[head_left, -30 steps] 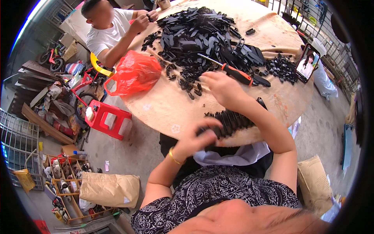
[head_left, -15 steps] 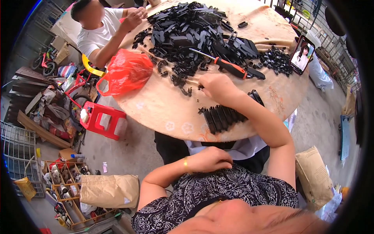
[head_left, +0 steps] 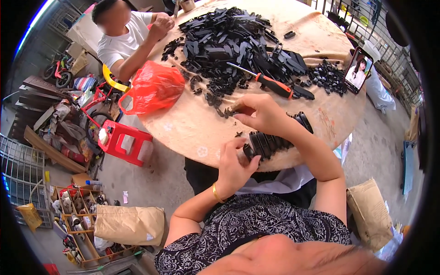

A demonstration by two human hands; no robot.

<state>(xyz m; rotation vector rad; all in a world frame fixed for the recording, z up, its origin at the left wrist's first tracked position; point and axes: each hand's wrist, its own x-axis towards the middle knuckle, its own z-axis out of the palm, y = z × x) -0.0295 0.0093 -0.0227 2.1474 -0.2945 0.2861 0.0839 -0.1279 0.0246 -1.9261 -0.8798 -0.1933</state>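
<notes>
My left hand (head_left: 233, 167) is at the table's near edge, thumb and fingers closed around the end piece of a row of long black plastic parts (head_left: 268, 143). These parts lie side by side. Beyond the row, my right hand (head_left: 263, 114) pinches at a small black plastic piece (head_left: 233, 112), partly hidden by the fingertips. Loose small black pieces (head_left: 214, 99) trail away from there toward a large heap of flat black plastic parts (head_left: 224, 39). A screwdriver (head_left: 274, 85) with an orange and black handle lies against the heap.
A red plastic bag (head_left: 158, 87) sits on the round cloth-covered table (head_left: 178, 140). A phone (head_left: 357, 71) stands at the right, beside a pile of small black pieces (head_left: 326, 77). Across at the left sits another person (head_left: 126, 41). A red stool (head_left: 126, 142) stands on the floor.
My left hand has come up from my lap to the row's near end and taken hold of the end piece. My right hand has shifted slightly nearer, its thumb now showing.
</notes>
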